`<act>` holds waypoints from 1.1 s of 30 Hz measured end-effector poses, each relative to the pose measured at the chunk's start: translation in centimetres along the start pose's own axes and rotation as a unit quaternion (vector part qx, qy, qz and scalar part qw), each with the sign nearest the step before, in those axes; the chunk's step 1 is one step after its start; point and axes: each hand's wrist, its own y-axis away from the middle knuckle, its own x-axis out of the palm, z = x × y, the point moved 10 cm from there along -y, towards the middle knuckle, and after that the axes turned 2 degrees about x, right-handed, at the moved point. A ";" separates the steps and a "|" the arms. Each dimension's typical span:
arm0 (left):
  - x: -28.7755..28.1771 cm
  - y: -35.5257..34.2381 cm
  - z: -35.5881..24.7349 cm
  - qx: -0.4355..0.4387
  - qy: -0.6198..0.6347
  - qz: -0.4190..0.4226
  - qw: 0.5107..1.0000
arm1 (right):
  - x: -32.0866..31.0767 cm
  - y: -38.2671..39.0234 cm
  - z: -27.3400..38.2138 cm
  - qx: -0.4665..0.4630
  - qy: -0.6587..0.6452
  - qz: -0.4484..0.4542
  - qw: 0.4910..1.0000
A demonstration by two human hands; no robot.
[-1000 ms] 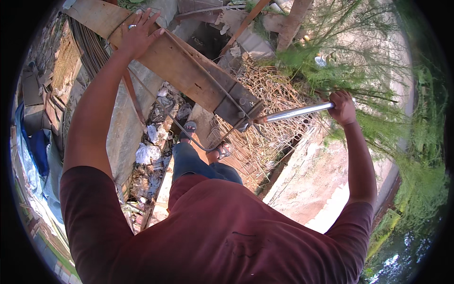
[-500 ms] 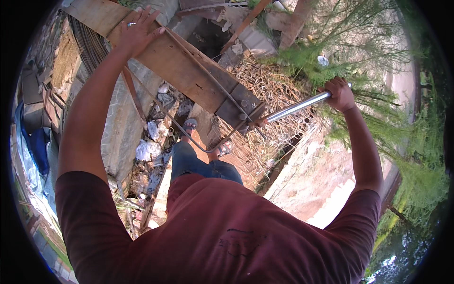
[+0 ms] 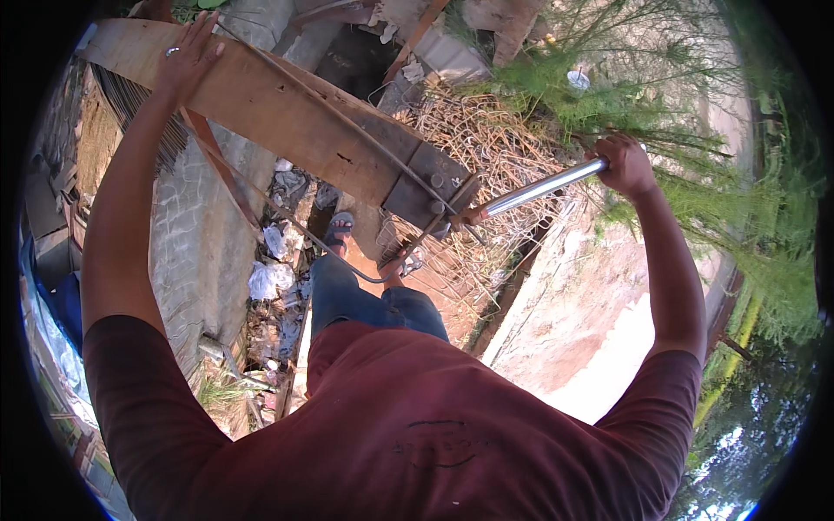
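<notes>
My left hand (image 3: 187, 65), a ring on one finger, lies with stretched fingers on a long wooden plank (image 3: 278, 104). Its fingertips are close to the upper end of a thin metal rod (image 3: 401, 162) running along the plank. I cannot tell if they touch it. My right hand (image 3: 624, 165) is closed round the end of a shiny metal pipe handle (image 3: 543, 187). The handle's rusty lower end meets a dark steel plate (image 3: 408, 195) with bolt-like pegs at the plank's end. A curved length of rod (image 3: 375, 280) loops below the plate, above my feet.
A tangled heap of thin rusty bent rods (image 3: 486, 130) lies beyond the plate. Straight rods (image 3: 139, 113) hang in a bundle under the plank's left part. Feathery green branches (image 3: 695, 165) reach in at right. Plastic litter (image 3: 269, 280) lies left of my legs, beside a concrete slab (image 3: 208, 234).
My left hand has moved left along the plank, away from the steel plate. The view has shifted slightly. My right hand keeps its grip on the pipe handle, which is at nearly the same angle.
</notes>
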 end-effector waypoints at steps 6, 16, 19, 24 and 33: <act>0.2 -0.4 0.7 -0.020 -0.038 0.014 0.999 | -0.9 1.6 0.5 0.015 -0.078 -0.117 0.990; -0.5 -0.8 -0.2 0.013 0.046 0.023 0.999 | 6.6 15.4 4.7 0.289 -0.191 -0.077 0.935; -0.1 -0.6 0.2 0.013 0.056 0.021 0.998 | 8.8 23.3 12.2 0.436 -0.253 -0.091 0.859; 0.3 0.4 0.7 0.002 0.047 0.040 0.998 | 6.2 28.1 31.3 0.663 -0.275 -0.037 0.696; -2.4 -0.8 -2.4 -0.049 0.012 0.111 0.993 | 8.3 27.9 23.4 0.604 -0.216 -0.194 0.742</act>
